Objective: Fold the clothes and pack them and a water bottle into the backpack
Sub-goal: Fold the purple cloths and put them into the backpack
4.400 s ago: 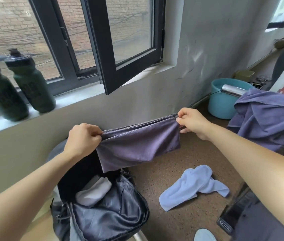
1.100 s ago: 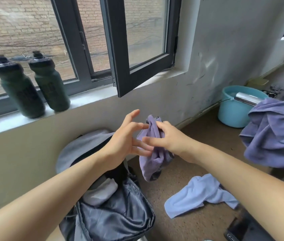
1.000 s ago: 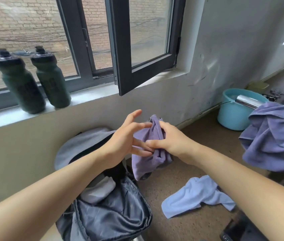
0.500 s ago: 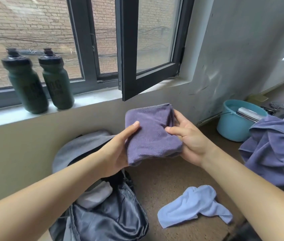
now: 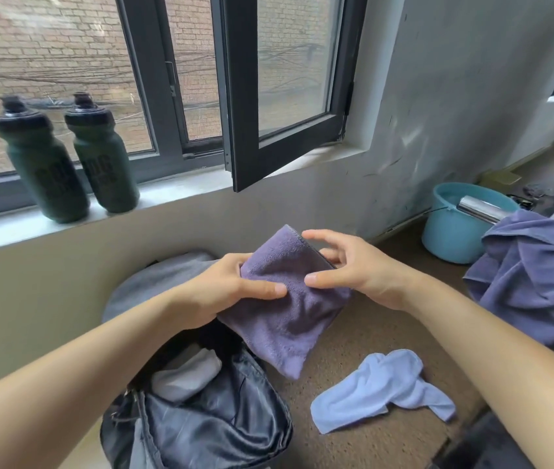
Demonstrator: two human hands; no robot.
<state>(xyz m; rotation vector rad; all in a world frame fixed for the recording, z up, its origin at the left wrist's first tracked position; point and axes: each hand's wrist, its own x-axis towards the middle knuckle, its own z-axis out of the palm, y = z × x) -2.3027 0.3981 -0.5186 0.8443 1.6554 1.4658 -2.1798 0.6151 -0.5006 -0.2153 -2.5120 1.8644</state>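
Both hands are on the purple cloth, which is held in the air above the open backpack. Left hand grips the cloth's left edge, thumb laid across the front and fingers tucked behind. Right hand is splayed: the thumb tip rests on the front, the index finger stands clear above the top corner, and the other fingers lie at the far edge (whether they press the back I cannot tell). The cloth is folded into a small thick square, tilted, with one corner hanging toward the backpack's mouth but apart from it.

A white folded piece lies inside the backpack. A blue cloth lies crumpled on the floor just right of the backpack, and a purple heap hangs farther right. Two bottles stand side by side on the sill, well apart from the backpack.

Folding of this piece looks finished, so the step in hand is probably the last squaring-up before packing. The next move calls for lowering the cloth into the mouth beside the white piece, with the left grip kept firm so the layers do not spring open. The right hand may need to hold the flap back. By my reckoning the blue cloth, the heap and a bottle remain to be packed.
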